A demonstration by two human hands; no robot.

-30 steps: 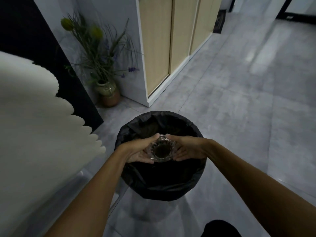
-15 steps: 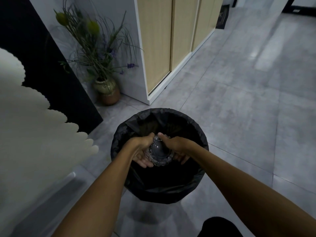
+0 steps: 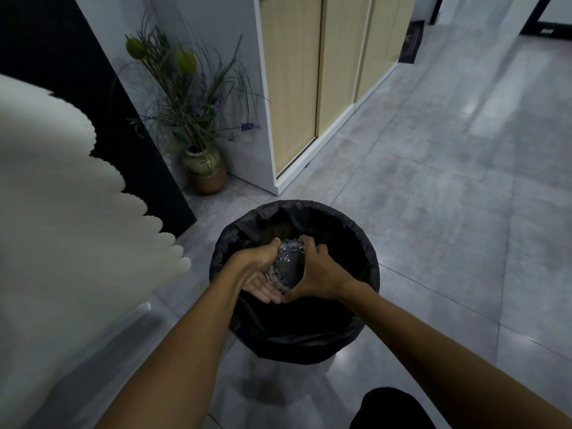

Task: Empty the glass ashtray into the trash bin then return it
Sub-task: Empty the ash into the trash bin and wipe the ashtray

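A round trash bin (image 3: 368, 258) lined with a black bag stands on the grey floor just in front of me. Over its opening I hold the cut-glass ashtray (image 3: 287, 265) with both hands. The ashtray is turned over, its underside facing up towards me and its mouth towards the bin. My left hand (image 3: 258, 275) grips its left rim, palm partly upward. My right hand (image 3: 318, 274) clasps its right rim from above. The bin's inside is too dark to see its contents.
A white scalloped-edged surface (image 3: 55, 212) fills the left side. A potted plant (image 3: 201, 162) stands by the wall behind the bin, next to a white cabinet with wooden doors (image 3: 294, 88). Grey tiled floor (image 3: 448, 181) stretches to the right and back.
The ashtray has been tipped from upright, with dark contents showing, to upside down over the bin. Both hands rotated with it and sank slightly into the bin's opening.
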